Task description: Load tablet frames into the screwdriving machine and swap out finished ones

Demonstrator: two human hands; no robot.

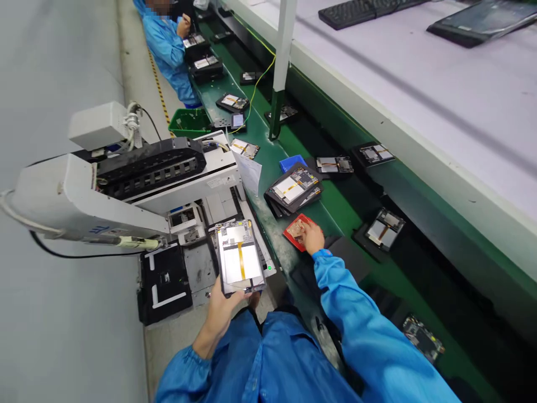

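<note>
Blue coat (268, 358) nearest; its wearer's left hand (222, 308) grips one opened tablet (240, 258) by one white machine (213, 179), outside the worktop's (274, 226) edge. Right hand (314, 238) dips into one red tray (298, 244); whether pinching anything, I can't tell. Narrow bare worktop separates tray and machine.

Shows 1 black keyboard (364, 11) on a white shelf (419, 75) at upper right, plus 1 green bin (187, 120) and 1 co-worker (161, 47) in blue at upper left.
</note>
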